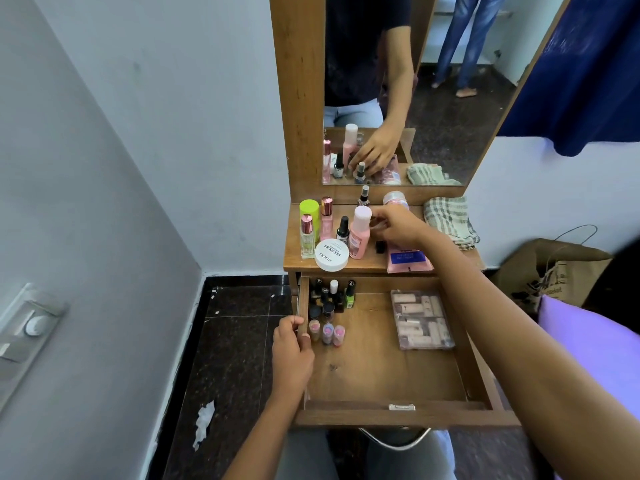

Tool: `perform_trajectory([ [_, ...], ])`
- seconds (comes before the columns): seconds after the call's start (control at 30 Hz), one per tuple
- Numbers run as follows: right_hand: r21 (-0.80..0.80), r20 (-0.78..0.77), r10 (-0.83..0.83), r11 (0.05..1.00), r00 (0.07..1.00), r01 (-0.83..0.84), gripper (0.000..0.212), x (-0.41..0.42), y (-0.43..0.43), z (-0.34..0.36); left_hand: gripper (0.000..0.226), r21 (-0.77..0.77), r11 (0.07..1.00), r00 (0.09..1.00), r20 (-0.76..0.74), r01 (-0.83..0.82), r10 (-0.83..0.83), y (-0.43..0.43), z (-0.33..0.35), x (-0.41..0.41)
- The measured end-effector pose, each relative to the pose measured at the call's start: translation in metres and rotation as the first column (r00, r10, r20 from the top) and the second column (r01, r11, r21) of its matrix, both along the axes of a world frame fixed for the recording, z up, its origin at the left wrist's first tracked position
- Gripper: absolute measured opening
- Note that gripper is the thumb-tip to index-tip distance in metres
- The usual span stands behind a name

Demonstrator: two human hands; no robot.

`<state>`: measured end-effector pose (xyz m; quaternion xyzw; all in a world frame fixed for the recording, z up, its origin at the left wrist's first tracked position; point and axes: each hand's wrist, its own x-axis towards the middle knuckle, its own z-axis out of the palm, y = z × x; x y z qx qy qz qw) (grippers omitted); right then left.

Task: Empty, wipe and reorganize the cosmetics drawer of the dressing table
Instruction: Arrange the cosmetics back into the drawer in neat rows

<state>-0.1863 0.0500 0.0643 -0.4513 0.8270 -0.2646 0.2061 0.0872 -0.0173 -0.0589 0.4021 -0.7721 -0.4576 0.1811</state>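
Likely mid-refill: drawer (398, 418) stands open, polish bottles (329, 299) back-left, clear box (420, 320) right, more bottles (308, 233) waiting on worktop (367, 264); left hand (292, 351) grips drawer's left wall, right hand (398, 226) pinches a small item (375, 221) beside pink bottle (360, 235).

"NAIL POLISH", "zuopio" on white round tub (331, 255)
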Motion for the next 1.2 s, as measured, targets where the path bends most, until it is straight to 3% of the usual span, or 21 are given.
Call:
perform_trajectory([
  [0.43,-0.081,-0.022,0.017,0.997,1.0,-0.019,0.034,0.0,0.001,-0.007,0.022,0.007,1.0,1.0,-0.004,-0.001,0.002,0.0,0.0,0.0],
  [0.63,-0.279,0.015,-0.162,0.947,0.987,0.16,0.026,-0.004,0.016,-0.004,0.023,0.011,1.0,1.0,-0.002,0.001,-0.001,0.0,0.0,0.0],
  [0.83,-0.47,0.375,-0.209,0.797,0.903,0.379,0.024,0.014,0.048,-0.002,0.023,0.022,1.0,1.0,-0.01,-0.01,0.01,-0.001,-0.001,0.0],
  [0.97,-0.483,0.555,-0.172,0.729,0.814,0.484,0.031,0.046,0.075,-0.007,0.024,0.033,0.999,1.0,-0.005,-0.016,0.016,0.0,0.0,-0.001],
  [1.07,-0.439,0.588,-0.112,0.788,0.801,0.432,0.026,0.077,0.089,-0.021,0.024,0.027,1.0,1.0,-0.004,-0.012,0.012,0.0,-0.001,0.0],
  [1.2,-0.312,0.446,-0.131,0.904,0.885,0.291,0.021,0.108,0.085,-0.05,0.025,0.028,1.0,1.0,-0.005,-0.006,0.006,0.0,0.0,0.0],
])
